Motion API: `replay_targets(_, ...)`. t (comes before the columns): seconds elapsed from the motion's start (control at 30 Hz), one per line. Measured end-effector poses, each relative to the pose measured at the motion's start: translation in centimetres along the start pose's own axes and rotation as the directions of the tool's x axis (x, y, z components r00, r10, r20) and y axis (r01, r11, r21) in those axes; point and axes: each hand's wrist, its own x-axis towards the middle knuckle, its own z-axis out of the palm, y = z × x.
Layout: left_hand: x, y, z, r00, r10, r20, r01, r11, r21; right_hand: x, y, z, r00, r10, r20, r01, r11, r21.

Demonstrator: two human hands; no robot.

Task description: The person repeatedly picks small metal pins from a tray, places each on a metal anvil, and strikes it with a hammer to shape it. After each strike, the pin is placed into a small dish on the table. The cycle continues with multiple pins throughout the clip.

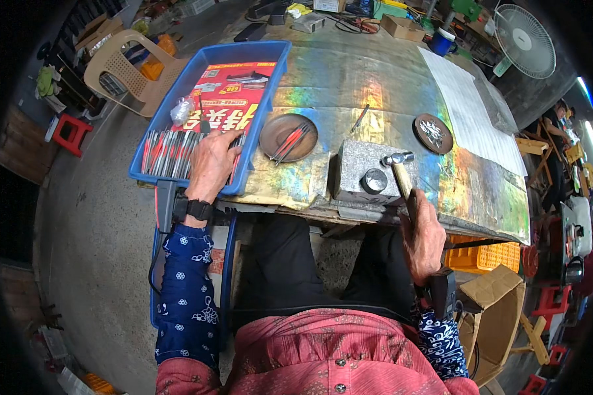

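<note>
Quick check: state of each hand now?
Left hand: over the blue tray; grip cannot be told.
Right hand: closed, holding the hammer.

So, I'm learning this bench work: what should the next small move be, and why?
Probably bring the left hand from the blue tray to the brown dish beside it: a few slender red-and-dark pieces lie there, while the right hand grips the hammer by the metal block.
</note>
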Motion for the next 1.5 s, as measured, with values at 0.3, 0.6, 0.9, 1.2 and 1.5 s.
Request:
replay_targets(0.3, -0.5, -0.5, 0.6, 0.983, -0.173, -0.056, 0.158, 0.966, -0.206, 1.1, 0.0, -1.7, 0.999, -0.048, 0.003, 0.048, 0.997, 0.063)
replay_targets(0.6, -0.5, -1.9, 0.5, 0.970, -0.240, 0.050, 0.242, 0.907, -0.345, 3.8, 5.1, -2.7, 0.990, 0.122, -0.064, -0.125, 0.991, -0.042)
replay_targets(0.9, -0.8, -2.0, -0.7, 0.972, -0.233, -0.036, 0.205, 0.911, -0.357, 6.4, 13.3, -2.2, 0.958, 0.271, -0.096, -0.286, 0.935, -0.212)
replay_targets(1.2, 0.1, 4.9, -2.5, 0.986, -0.160, -0.052, 0.069, 0.665, -0.744, 7.7, 15.3, -1.0, 0.971, 0.226, -0.077, -0.238, 0.938, -0.252)
replay_targets(1.5, 0.7, 13.1, 0.4, 0.998, -0.053, 0.044, 0.065, 0.506, -0.860, 9.0, 17.5, 2.3, 0.938, -0.011, -0.345, 0.011, 1.000, -0.003)
